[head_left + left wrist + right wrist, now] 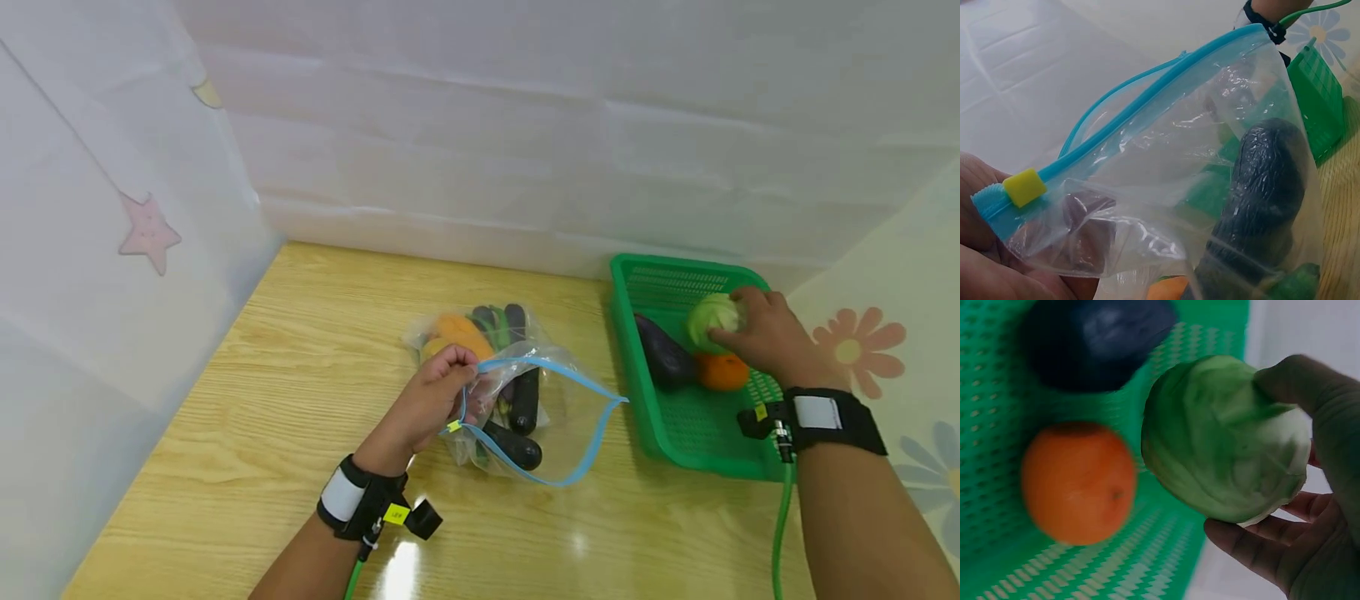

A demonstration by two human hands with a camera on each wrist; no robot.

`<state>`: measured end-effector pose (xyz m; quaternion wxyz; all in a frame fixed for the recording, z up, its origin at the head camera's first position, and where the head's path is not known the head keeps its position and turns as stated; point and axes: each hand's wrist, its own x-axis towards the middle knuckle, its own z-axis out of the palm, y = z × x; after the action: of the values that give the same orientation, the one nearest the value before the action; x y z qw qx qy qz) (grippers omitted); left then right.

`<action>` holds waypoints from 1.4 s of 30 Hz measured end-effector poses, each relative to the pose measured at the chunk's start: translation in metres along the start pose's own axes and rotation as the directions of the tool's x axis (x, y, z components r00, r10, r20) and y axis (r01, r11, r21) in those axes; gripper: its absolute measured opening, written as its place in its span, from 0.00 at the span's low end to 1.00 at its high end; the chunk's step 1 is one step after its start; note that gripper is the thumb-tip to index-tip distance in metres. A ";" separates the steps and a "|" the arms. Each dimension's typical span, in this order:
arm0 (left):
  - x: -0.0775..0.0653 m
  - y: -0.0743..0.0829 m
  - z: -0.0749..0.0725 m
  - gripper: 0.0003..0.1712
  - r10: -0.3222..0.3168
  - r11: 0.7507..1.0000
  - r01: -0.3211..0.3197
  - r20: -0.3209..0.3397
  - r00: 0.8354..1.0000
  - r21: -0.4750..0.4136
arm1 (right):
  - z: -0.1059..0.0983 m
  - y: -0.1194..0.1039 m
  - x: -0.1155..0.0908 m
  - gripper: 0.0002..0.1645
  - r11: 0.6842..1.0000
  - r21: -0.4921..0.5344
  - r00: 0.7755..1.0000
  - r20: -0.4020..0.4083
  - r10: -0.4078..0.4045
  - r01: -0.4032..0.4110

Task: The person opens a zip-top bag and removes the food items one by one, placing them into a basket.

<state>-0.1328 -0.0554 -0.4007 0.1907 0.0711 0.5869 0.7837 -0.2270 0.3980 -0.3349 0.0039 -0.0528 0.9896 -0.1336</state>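
My right hand (768, 333) grips a pale green cabbage (1225, 440) between thumb and fingers, over the green basket (652, 425). Close by in the basket are a dark purple eggplant (663, 354) and an orange fruit (1079, 482). With thumb and fingers, my left hand (431, 396) pinches the rim of a clear zip bag (1166, 206) near its yellow slider (1024, 187). The bag's blue-edged mouth gapes toward the basket. Inside it lie several dark, long vegetables (513, 446), something orange (459, 333) and green pieces (498, 327).
The wooden table (247, 400) carries both bag and basket, with the basket to the right of the bag. A white wall covering (480, 150) rises behind. Green cables (782, 525) run from the wrist straps.
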 end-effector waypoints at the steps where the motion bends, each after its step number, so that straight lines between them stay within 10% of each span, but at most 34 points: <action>1: -0.001 0.000 0.000 0.06 -0.002 1.000 0.002 -0.002 1.000 0.004 | 0.003 0.005 0.000 0.44 1.000 0.004 1.000 0.009 0.006 -0.006; 21: -0.001 0.000 0.004 0.07 -0.009 0.999 0.009 0.004 1.000 0.038 | 0.043 0.027 0.004 0.44 1.000 0.019 0.997 0.077 0.009 -0.010; 42: 0.004 0.002 0.010 0.06 -0.035 0.999 0.035 0.026 0.999 0.019 | 0.006 0.010 -0.030 0.30 0.996 -0.084 0.994 0.107 0.009 0.000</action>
<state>-0.1342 -0.0457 -0.3960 0.2113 0.0727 0.5926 0.7738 -0.1984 0.4090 -0.3440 0.0554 -0.0576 0.9928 -0.0888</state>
